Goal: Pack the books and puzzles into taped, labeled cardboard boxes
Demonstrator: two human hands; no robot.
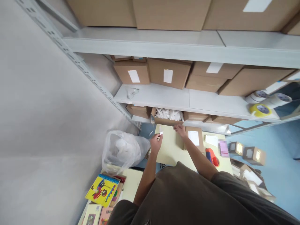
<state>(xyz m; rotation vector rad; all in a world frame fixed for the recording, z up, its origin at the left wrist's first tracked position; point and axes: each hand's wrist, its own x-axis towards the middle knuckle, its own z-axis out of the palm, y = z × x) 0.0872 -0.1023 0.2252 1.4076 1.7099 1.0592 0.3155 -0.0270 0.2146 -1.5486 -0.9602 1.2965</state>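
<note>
My left hand (156,143) is closed on a small white paper slip (161,131), held upright between thumb and fingers above the pale yellow table (168,156). To its right, my right hand (180,130) reaches to the far edge of the table with its fingers drawn together. Whether anything is between those fingers is too small to make out. Just beyond both hands, an open cardboard box (167,121) full of crumpled white pieces (169,113) sits on the low shelf. A flat carton (199,147) with a white label (193,138) lies beside my right forearm.
Shelves (154,93) with labelled cartons rise in front. Tape rolls (260,110) stand at the right end. A red tape dispenser (212,157) lies on the table. A clear plastic bag (124,150) stands at left, near a yellow book (102,189). Small boxes (254,155) are at right.
</note>
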